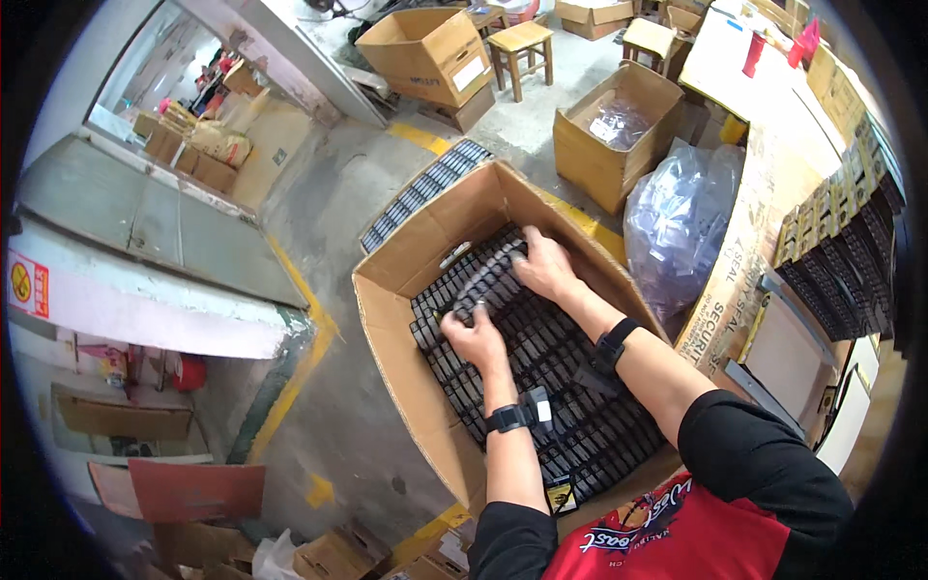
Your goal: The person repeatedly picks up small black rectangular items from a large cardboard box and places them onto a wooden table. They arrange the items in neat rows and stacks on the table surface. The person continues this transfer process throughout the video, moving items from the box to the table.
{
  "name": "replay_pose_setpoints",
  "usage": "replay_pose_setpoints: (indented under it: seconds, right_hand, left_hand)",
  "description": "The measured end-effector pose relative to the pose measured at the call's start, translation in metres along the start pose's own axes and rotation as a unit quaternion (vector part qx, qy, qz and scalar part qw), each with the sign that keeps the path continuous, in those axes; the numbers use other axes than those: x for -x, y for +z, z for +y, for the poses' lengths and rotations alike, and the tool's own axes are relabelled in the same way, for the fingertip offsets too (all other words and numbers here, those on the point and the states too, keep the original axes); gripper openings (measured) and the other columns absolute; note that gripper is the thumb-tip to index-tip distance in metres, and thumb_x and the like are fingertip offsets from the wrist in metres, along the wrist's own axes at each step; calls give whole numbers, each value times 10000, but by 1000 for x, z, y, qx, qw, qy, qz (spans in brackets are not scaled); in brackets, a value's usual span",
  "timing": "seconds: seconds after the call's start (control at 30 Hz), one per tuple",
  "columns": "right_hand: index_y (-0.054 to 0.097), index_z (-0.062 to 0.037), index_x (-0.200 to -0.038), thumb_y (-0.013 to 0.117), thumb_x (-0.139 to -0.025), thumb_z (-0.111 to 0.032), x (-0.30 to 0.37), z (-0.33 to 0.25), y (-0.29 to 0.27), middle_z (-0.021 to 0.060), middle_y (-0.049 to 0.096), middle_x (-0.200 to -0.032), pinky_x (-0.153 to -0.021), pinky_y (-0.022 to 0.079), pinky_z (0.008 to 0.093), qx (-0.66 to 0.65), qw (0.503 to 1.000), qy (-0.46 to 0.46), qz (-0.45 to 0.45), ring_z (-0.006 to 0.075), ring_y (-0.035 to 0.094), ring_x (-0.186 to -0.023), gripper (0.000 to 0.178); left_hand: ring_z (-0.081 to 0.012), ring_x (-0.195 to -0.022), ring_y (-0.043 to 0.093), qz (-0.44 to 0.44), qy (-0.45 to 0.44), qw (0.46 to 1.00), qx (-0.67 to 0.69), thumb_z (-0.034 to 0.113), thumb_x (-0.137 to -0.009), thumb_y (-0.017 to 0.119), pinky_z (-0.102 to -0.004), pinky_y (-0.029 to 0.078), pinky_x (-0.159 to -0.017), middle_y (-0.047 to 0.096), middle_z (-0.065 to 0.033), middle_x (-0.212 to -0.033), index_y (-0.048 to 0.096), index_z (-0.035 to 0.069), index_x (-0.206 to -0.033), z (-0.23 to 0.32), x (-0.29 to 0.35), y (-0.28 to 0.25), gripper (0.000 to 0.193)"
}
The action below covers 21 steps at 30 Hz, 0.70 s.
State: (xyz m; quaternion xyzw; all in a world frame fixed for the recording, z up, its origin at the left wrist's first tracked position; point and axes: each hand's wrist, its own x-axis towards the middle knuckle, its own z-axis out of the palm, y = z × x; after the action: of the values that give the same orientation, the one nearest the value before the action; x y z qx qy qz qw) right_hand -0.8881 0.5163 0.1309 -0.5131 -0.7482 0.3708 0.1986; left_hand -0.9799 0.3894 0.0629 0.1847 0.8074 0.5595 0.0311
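Both hands in open cardboard box (pixel 387 319) — left hand (pixel 474 338) and right hand (pixel 546 269) grip one black tray (pixel 488 280), lifted above stacked trays (pixel 580 425).

Single head-worn fisheye view, looking steeply down from close above an open cardboard box (pixel 387 319); floor beyond.
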Motion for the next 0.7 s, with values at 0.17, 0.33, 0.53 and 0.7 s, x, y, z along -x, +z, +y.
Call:
replay_pose_setpoints:
  seconds: [0.17,0.33,0.53,0.7]
  right_hand:
    - [480,-17,-1063,644,-735,-244,39,-37,-92,201,568,-937,-799,461,392,-207,963,-86,151,335,575,-892,432]
    - [451,-16,-1085,677,-767,-177,107,9,-200,106,488,-965,-832,419,336,-344,887,-202,232,218,508,-908,422]
    - [495,-5,-1134,637,-811,-225,255,199,-318,188,530,-1060,-867,417,367,-189,899,5,396,293,530,-999,416]
    - [551,25,-1051,612,-815,-342,352,326,-360,215,611,-950,-781,450,401,-99,911,212,340,371,587,-840,440]
  left_hand:
    - [-224,-917,528,9,68,986,153,73,-786,655,-339,431,-848,538,-145,-1036,460,-67,-1093,135,22,-37,390]
    - [-220,-933,531,-77,137,942,295,117,-829,612,-349,442,-843,533,-151,-1063,468,-84,-1088,235,109,-41,358]
    - [-197,-923,494,-412,218,871,154,120,-846,603,-318,401,-871,500,-83,-970,508,-55,-1083,270,284,23,309]
    - [-151,-816,501,-599,85,784,138,133,-849,586,-271,419,-761,537,-54,-876,568,-44,-1033,214,399,107,256]
